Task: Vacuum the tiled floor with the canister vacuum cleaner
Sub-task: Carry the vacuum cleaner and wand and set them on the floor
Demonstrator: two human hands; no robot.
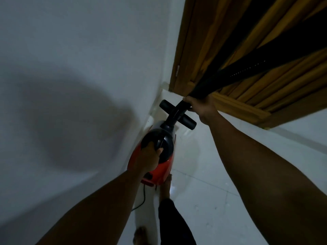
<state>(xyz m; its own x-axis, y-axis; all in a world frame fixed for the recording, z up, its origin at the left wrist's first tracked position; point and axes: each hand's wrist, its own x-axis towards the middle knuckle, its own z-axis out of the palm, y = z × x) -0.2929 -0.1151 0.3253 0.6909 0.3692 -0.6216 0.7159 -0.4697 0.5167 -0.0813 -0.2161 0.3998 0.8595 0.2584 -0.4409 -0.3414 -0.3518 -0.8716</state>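
Note:
A red canister vacuum cleaner (159, 167) with a black top hangs off the floor, close to the white wall. My left hand (147, 159) grips its black carry handle. From its front runs a black hose (172, 117). My right hand (200, 106) grips black tubes (247, 68) that stretch up to the right across the door. A short black tube (187, 121) lies crosswise below that hand. The white tiled floor (221, 200) spreads beneath.
A white wall (79, 68) fills the left side. A brown wooden door (256, 41) stands at the upper right, with a white wall below it. A black power cord (143, 197) trails from the cleaner's rear. My bare feet (141, 234) and a dark trouser leg (173, 221) show below.

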